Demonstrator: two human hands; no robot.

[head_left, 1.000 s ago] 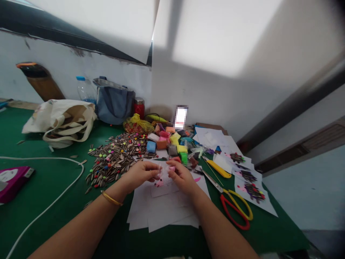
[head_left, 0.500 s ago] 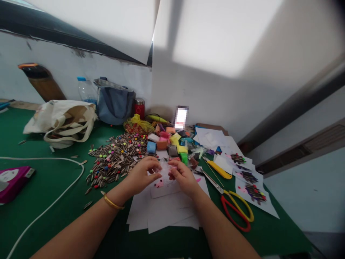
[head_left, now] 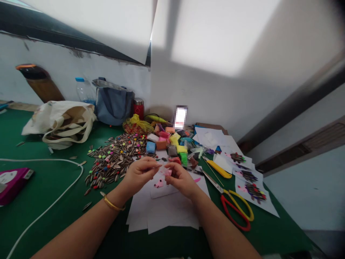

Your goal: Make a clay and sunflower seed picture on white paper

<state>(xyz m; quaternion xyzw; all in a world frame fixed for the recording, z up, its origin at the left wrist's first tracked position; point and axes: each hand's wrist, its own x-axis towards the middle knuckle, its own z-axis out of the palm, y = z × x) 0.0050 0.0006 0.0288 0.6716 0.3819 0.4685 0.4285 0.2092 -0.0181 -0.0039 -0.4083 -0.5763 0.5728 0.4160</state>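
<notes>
My left hand (head_left: 140, 174) and my right hand (head_left: 180, 178) meet above a stack of white paper sheets (head_left: 164, 210) on the green table (head_left: 54, 187). Both have their fingers pinched together around a small piece of pink clay (head_left: 167, 172) in a clear wrapper. A gold bangle (head_left: 111, 204) sits on my left wrist. Under the hands lies a paper card with a pink shape (head_left: 159, 184) on it.
A pile of sunflower seeds with coloured beads (head_left: 114, 162) lies left of the hands. Coloured clay blocks (head_left: 169, 144) lie behind. Scissors with red and yellow handles (head_left: 233, 205), a yellow knife (head_left: 219, 169) and finished paper pictures (head_left: 250, 187) are right. Bags (head_left: 61, 120), a bottle and a white cable (head_left: 54, 172) are left.
Both hands have lifted slightly and the pink clay piece now shows more between the fingertips. Nothing else on the table has moved.
</notes>
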